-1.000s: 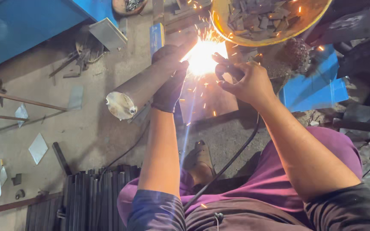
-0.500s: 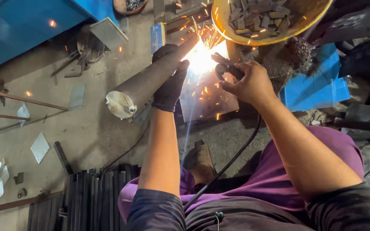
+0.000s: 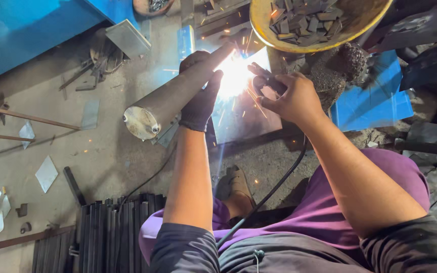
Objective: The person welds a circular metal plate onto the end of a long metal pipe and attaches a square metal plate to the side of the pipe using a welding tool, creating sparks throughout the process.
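— Two hands worked the weld: the gloved left hand (image 3: pixel 201 103) was wrapped round the pipe (image 3: pixel 170 101), steadying it on the plate (image 3: pixel 244 119).
— And the right hand (image 3: pixel 292 96)?
— Bare, pinching the torch (image 3: pixel 264 81) at the joint, close for control, sparks flying.

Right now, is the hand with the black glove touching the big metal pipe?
Touching. The head view shows the gloved left hand wrapped over the metal pipe, fingers curled around its far side, with no gap between them.
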